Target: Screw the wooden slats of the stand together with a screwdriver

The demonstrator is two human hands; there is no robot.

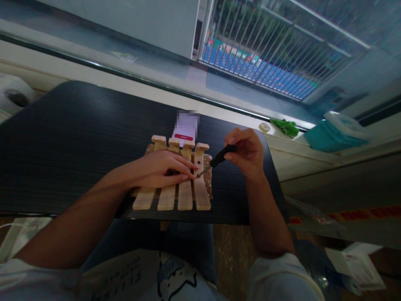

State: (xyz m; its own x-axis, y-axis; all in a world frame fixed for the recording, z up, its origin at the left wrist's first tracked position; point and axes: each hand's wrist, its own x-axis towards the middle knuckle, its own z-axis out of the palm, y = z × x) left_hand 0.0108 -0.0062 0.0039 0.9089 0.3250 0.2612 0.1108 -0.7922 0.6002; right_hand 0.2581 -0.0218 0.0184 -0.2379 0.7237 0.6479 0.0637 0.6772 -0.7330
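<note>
My right hand [249, 152] grips the black handle of a screwdriver [219, 158], fingers closed at its top end. The shaft slants down to the left, and its tip meets a hole in the rightmost slat of a slatted wooden piece [184, 200]. Several pale slats with hooked far ends make up this piece. Across the slats lies my left hand [166, 169], flat with fingers stretched out, its fingertips beside the screwdriver tip. Brown wrapping [208, 173] shows beneath the wood. Whether a screw sits in the hole is too small to tell.
A phone [185, 127] with a lit screen lies just beyond the wood on the dark table [78, 138]. Along the window sill are a tape roll [264, 127], a green cloth [285, 127] and a teal container [332, 136]. A white roll [14, 94] stands at far left.
</note>
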